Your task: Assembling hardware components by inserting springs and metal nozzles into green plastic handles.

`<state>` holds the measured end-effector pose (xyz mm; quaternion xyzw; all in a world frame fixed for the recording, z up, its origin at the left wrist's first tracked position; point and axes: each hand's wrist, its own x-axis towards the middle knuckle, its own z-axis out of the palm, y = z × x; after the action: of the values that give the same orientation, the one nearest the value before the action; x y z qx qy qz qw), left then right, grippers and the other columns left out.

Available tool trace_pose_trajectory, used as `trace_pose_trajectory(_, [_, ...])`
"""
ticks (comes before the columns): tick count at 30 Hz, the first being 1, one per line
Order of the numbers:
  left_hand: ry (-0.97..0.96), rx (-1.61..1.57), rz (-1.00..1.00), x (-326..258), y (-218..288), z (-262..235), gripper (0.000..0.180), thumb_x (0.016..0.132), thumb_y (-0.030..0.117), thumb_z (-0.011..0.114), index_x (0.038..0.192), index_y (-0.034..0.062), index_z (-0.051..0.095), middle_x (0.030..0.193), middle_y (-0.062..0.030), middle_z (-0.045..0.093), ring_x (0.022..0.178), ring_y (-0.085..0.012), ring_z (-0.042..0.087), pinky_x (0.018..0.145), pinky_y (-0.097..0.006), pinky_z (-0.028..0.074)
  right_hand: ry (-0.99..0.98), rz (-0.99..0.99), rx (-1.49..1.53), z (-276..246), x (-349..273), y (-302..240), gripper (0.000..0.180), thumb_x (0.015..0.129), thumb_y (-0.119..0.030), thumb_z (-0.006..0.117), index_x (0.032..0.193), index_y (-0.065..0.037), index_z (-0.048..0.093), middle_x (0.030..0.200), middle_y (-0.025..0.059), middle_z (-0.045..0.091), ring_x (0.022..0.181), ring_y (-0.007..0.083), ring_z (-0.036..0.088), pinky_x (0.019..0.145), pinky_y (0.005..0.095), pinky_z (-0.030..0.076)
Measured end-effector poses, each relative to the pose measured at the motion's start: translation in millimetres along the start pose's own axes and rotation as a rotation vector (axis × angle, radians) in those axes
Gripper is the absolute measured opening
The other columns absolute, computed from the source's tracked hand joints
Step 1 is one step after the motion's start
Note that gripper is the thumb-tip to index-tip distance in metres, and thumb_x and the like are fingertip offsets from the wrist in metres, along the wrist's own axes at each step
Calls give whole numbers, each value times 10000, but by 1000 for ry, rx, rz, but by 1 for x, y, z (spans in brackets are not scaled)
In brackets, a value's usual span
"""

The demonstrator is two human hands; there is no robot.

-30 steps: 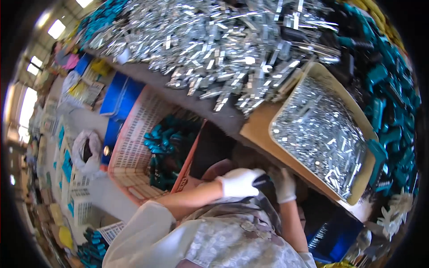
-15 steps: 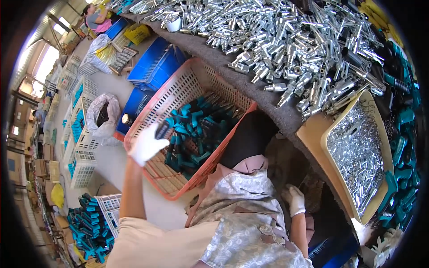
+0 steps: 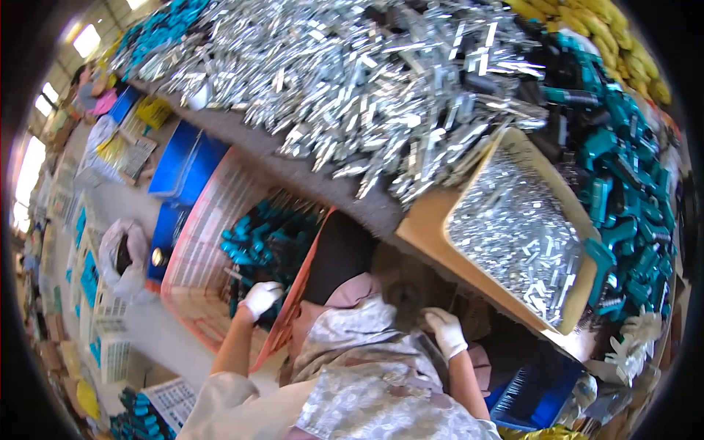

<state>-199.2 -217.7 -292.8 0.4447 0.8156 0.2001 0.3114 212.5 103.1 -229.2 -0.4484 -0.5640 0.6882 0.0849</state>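
My left hand, in a white glove, is over the near right side of an orange plastic basket. Its fingers are smeared by motion, and I cannot see anything held in them. Several teal-and-black tool handles lie heaped in the basket beside it. My right hand, also gloved, is near my lap, below the table's edge. Its fingers look loosely bent and apart, with no object visible in them.
A big heap of shiny metal parts covers the dark table. A cream tray of small metal pieces stands at the right, beside teal handles. Blue bins stand left of the table. Another person is far left.
My view has swung right, shifting the scene leftward. My left hand has moved from the basket's left rim to its near right side; the dark object by its fingers no longer shows there.
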Motion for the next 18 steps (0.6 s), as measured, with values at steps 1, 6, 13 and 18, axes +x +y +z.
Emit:
trace_pose_trajectory(1, [61,-296,-255,18,45,-22,334,904,236,648,1133,-3,694,1091,-175,720,1019,-275,683,924,-348,510,-9,-63,-40,-5,-6,-8,267,952,-164,578,1100,29,689,978,123,715,892,168,660,827,289,512])
trace_pose_trajectory(6, [191,-50,133,32,222,-164,281,934,238,612,1086,20,703,1070,-173,707,1014,-340,668,902,-377,523,-329,-257,-293,10,-62,-156,340,989,-250,560,1195,6,647,1064,138,704,1000,211,666,891,328,511])
trace_pose_trajectory(13, [241,-3,678,89,371,-225,255,925,248,614,1081,71,711,1025,-115,717,924,-276,690,829,-357,541,-475,-643,-609,-12,-95,-305,245,930,-175,636,1126,-39,693,1051,130,715,977,287,694,887,354,541])
trace_pose_trajectory(18, [428,365,505,127,418,-189,354,901,404,608,1036,77,592,902,-148,689,863,-341,687,745,-456,547,-71,-1129,-1008,-3,-35,-371,163,829,-48,652,974,-32,724,901,148,706,847,336,672,775,395,541])
